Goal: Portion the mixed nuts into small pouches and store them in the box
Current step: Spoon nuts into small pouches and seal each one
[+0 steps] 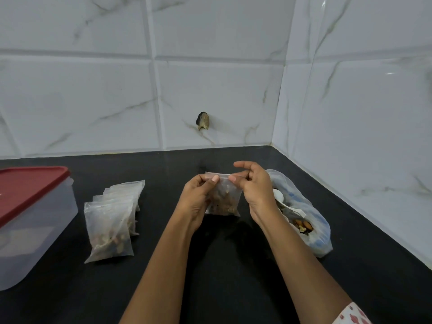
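Item in hand: one filled pouch (223, 199), held over the counter (233, 277) middle; my left hand (198, 197) and right hand (252, 183) pinch its top strip (sealing it, I judge). Done: a stack of filled pouches (112, 220) toward the left. Left: nuts in the supply bag (301, 220), right edge; box (30, 220) still lidded, far left.

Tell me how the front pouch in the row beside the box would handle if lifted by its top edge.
Probably floppy: the front pouch is thin clear film, creased. Likely bottom-heavy, since its nuts sit low, so it should hang straight.
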{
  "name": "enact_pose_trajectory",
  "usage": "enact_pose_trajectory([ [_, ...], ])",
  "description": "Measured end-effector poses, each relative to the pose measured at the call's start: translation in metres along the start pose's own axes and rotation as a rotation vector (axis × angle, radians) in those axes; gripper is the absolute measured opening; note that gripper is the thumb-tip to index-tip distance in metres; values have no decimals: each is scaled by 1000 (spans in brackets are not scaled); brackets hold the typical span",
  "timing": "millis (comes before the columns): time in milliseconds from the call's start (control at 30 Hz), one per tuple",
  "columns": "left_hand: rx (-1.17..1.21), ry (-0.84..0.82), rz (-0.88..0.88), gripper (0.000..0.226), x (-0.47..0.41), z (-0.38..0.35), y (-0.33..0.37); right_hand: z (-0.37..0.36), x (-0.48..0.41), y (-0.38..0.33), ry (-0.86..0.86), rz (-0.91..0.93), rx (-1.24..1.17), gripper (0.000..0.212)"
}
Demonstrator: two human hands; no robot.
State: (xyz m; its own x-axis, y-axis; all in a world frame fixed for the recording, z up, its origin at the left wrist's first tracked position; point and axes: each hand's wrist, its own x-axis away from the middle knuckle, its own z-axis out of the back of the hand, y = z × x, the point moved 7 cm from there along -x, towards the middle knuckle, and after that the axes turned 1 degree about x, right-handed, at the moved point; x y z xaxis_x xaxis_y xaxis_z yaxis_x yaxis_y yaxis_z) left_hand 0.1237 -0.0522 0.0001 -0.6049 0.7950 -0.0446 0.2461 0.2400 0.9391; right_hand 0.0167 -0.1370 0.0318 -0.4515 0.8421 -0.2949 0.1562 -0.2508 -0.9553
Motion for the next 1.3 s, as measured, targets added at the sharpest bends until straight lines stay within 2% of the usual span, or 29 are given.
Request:
enact_pose_trajectory([
  [167, 89, -15, 5, 13, 2, 1, 1, 2, 0, 2, 17, -27, 30, 24],
  [400, 53, 127, -102, 11, 3, 11, 6, -6, 1, -2, -96, -15, -41, 27],
  [633, 110, 127, -22, 10, 5, 6, -3, -1, 2, 0, -25, -3, 80, 25],
  [967, 68, 227, -173, 17, 18, 15, 7, -7, 9, -3, -58, 7, 29, 30],
  [1167, 45, 274, -187, 15, 25, 17, 6, -6, 15, -7, 5, 76, 117, 23],
  [1300, 46, 355, -196, 12, 36, 18, 6, -6, 20, -5, 11, 53, 19, 26],
])
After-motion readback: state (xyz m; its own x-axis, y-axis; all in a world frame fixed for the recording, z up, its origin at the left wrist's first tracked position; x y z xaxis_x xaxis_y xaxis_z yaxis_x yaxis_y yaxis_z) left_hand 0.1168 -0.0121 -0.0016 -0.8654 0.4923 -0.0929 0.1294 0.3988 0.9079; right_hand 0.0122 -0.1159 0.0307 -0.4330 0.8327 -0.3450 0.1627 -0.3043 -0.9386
